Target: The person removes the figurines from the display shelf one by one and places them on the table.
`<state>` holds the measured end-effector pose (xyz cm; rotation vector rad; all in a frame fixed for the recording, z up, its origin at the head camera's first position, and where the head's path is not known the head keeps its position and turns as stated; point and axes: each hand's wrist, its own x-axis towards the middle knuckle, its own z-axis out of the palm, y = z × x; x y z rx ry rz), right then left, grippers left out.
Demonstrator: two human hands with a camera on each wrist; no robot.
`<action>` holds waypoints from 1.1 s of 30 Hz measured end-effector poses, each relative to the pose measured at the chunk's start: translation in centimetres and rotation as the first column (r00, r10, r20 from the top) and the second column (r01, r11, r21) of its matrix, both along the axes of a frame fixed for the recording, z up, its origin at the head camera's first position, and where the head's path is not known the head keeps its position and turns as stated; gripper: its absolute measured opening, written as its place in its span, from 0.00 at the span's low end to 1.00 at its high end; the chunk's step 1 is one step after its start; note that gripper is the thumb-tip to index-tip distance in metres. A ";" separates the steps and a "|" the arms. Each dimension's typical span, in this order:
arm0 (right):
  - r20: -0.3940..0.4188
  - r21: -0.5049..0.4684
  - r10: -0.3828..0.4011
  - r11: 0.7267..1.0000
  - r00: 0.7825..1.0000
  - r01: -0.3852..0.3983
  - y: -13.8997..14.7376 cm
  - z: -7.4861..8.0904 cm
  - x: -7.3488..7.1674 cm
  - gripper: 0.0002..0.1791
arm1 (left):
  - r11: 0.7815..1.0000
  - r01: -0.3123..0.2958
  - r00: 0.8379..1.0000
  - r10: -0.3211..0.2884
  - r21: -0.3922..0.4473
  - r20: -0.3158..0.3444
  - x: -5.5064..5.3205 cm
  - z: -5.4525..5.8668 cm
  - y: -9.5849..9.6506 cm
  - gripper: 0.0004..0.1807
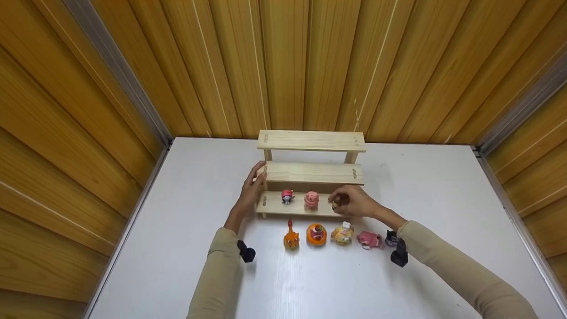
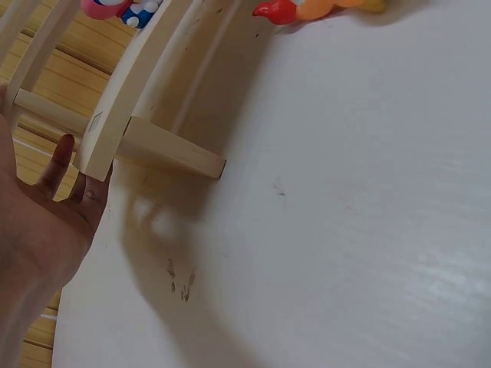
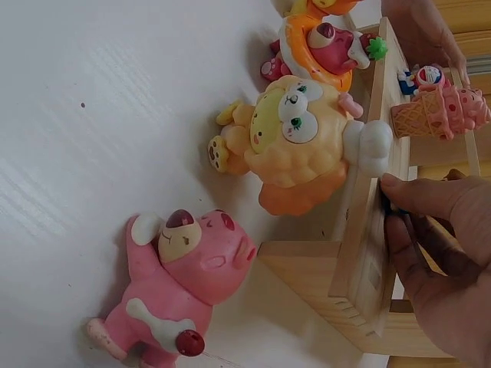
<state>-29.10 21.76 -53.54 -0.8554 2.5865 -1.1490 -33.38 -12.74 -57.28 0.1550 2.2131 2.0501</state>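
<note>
A three-tier wooden shelf [image 1: 310,173] stands at the back of the white table. My left hand [image 1: 250,190] grips the left end of its middle tier. At the right end of the bottom tier, my right hand [image 1: 356,201] pinches a small brown and yellow figurine [image 1: 335,204], mostly hidden by the fingers; the right wrist view shows only a dark bit of it. On that same tier are a small blue-and-white figurine with a red top [image 1: 287,196] and a pink bear figurine [image 1: 311,200], seen in the right wrist view on a cone-patterned base.
In front of the shelf, a row holds an orange figurine with a red-tipped tail [image 1: 291,239], an orange ring figurine [image 1: 316,235], a lion-like figurine [image 1: 342,234], a pink bear [image 1: 369,239] and a dark figurine [image 1: 391,238] partly hidden by the right wrist. Wood-patterned walls [image 1: 283,66] enclose the table.
</note>
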 end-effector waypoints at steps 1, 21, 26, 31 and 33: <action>-0.002 0.004 -0.009 1.000 1.000 0.009 0.1 0.0 0.1 0.13 | 1.000 0.004 1.000 -0.004 0.001 0.001 0.0 0.0 0.0 0.26; 0.007 -0.004 0.033 0.999 0.999 -0.033 1.9 1.4 0.9 0.12 | 1.000 -0.005 1.000 0.005 -0.017 0.000 -0.6 0.2 -0.1 0.26; 0.007 -0.013 0.040 0.999 0.999 -0.040 3.0 1.8 1.1 0.13 | 1.000 -0.006 1.000 0.006 -0.011 0.004 -0.8 0.0 0.0 0.26; 0.013 -0.015 0.011 1.000 1.000 -0.011 4.1 2.1 1.2 0.14 | 1.000 -0.002 1.000 0.002 0.013 0.006 -0.9 0.2 0.2 0.28; 0.015 -0.026 0.002 1.000 1.000 -0.001 4.5 2.2 1.2 0.14 | 1.000 -0.003 1.000 0.003 0.020 0.011 -0.9 0.3 0.2 0.28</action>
